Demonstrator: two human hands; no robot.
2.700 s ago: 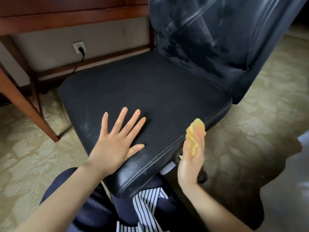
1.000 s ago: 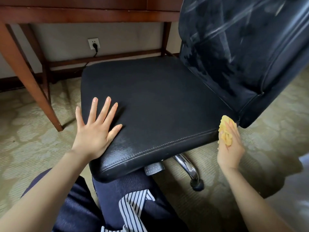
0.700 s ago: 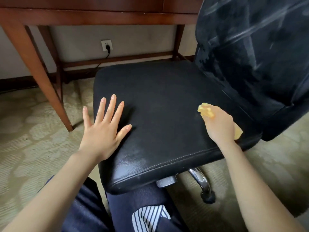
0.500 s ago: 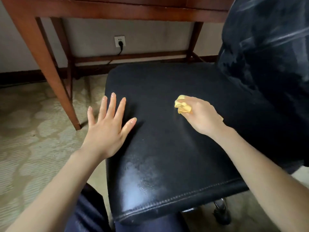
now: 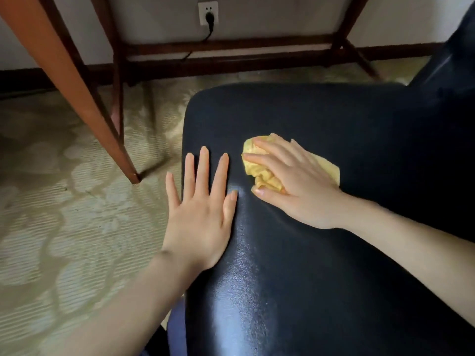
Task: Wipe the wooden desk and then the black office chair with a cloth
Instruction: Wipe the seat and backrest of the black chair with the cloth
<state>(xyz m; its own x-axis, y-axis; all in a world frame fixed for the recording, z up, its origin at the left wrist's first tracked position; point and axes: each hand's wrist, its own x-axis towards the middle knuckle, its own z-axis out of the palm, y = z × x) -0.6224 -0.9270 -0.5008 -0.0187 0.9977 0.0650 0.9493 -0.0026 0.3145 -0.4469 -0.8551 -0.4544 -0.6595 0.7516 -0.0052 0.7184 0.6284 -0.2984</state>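
The black office chair's seat [image 5: 321, 278] fills the right half of the head view, and a strip of its backrest [image 5: 452, 60] shows at the top right. A crumpled yellow cloth [image 5: 259, 173] lies on the seat's left middle. My right hand [image 5: 300, 186] covers it and holds it down on the leather, with thumb and fingers round the bunched fabric. My left hand [image 5: 203, 222] rests flat on the seat's left edge, fingers straight and spread, just left of the cloth. Of the wooden desk, only a slanted leg [image 5: 77, 93] and lower rails [image 5: 231, 44] show.
Patterned beige carpet [image 5: 64, 227] spreads to the left of the chair. A wall socket [image 5: 208, 12] with a black plug and cord sits behind the desk rails. My dark-clothed knee [image 5: 174, 330] is at the seat's lower left.
My right hand carried the cloth from the seat's right side onto the seat and swept it left, up to my left hand. My view moved in closer; the left hand stayed flat.
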